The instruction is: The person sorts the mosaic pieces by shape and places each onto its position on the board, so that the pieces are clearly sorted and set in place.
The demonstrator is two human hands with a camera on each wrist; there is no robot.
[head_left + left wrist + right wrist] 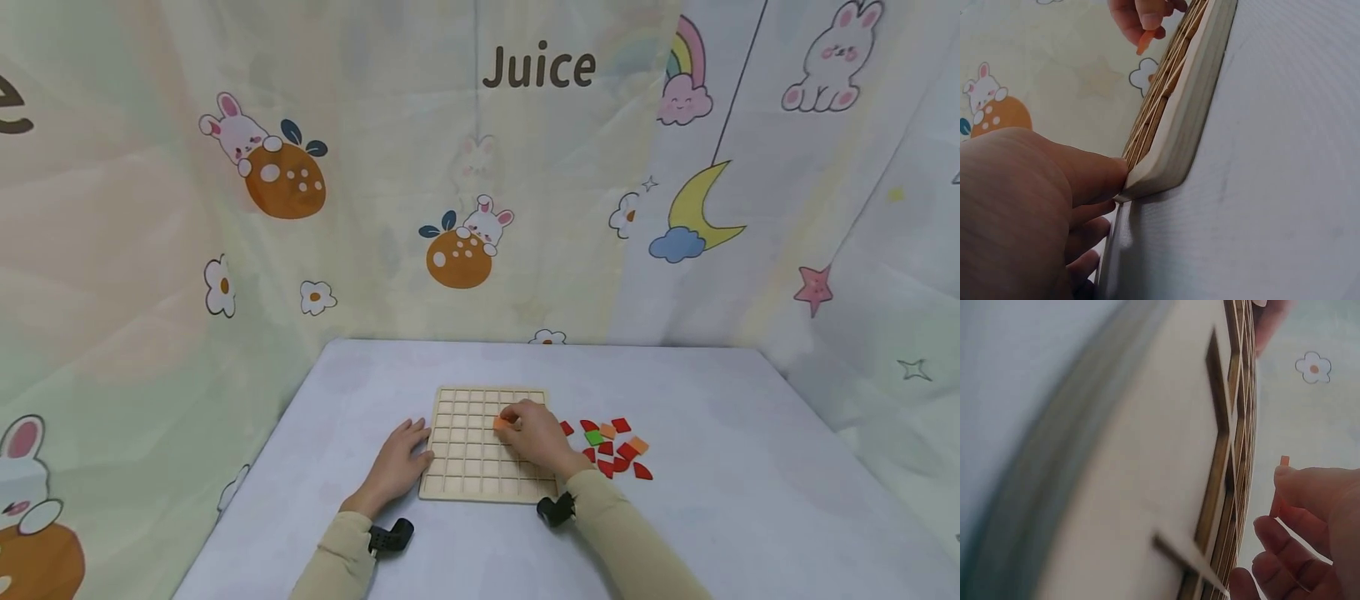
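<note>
A pale wooden grid board lies on the table, divided into small square cells. My right hand pinches an orange tile between thumb and fingers over the board's right half. In the right wrist view the tile is seen edge-on, thin and held above the grid. My left hand rests at the board's left edge, fingers extended on the table. Its thumb touches the board's side near a corner in the left wrist view. The cells in sight hold no tiles.
Right of the board lie loose tiles: several red quarter-round pieces, red squares, orange squares and a green one. The white-covered table meets a printed curtain at its back.
</note>
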